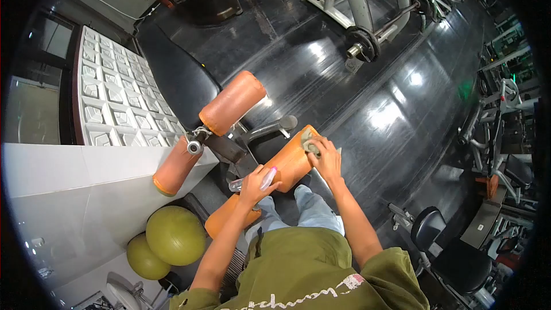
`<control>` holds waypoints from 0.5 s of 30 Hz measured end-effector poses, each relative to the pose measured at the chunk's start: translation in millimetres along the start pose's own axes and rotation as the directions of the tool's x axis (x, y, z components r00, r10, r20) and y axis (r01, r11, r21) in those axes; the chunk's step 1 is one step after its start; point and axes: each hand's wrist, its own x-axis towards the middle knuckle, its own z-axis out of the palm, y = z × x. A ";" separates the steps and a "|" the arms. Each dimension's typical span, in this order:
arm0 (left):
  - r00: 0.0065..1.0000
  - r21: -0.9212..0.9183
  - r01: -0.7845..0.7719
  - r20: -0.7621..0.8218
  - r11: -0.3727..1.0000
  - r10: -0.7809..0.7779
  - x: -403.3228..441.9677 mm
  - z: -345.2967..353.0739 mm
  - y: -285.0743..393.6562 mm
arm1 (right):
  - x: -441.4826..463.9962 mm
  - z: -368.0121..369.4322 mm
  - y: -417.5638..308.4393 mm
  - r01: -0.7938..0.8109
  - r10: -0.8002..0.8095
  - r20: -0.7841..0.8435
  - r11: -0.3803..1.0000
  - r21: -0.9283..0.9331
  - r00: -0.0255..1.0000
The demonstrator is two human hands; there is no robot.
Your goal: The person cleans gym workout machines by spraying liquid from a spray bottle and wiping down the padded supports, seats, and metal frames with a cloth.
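The right hand rests on the far end of an orange roller, its fingers bent around a crumpled, greyish-green cloth that lies against the roller's surface. The left hand is closed around a clear bottle with a pink part at its far end; it is just beside the roller's near left end, and whether it touches the roller I cannot tell. The roller thus lies between the two hands, slanting from near left to far right, with the cloth at its far end under the right fingers.

A second orange roller is to the near left, partly hidden by the left forearm. Farther left, a reddish-orange roller and another reddish roller stand on either side of a metal bar end, well apart from both hands. A long black pad stretches away beyond them, beside a white patterned panel. Two green balls, a larger ball and a smaller ball, touch at the near left. Shiny dark floor spreads to the right, and a weight plate sits on a machine at the far side.
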 end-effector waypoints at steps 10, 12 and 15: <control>0.992 -0.079 0.110 0.070 0.991 -0.105 20.0 -7.8 -15.5 | -66.4 54.9 -44.3 0.132 -0.125 -0.046 0.969 0.208 0.991; 0.988 -0.081 0.136 0.078 0.987 -0.130 24.9 -10.7 -16.8 | -75.3 58.7 -46.4 0.176 -0.199 0.065 0.948 0.267 0.978; 0.970 -0.131 0.222 0.133 0.966 -0.205 29.0 -10.8 -25.1 | -46.4 44.4 -9.6 0.377 -0.391 0.128 0.918 0.122 0.911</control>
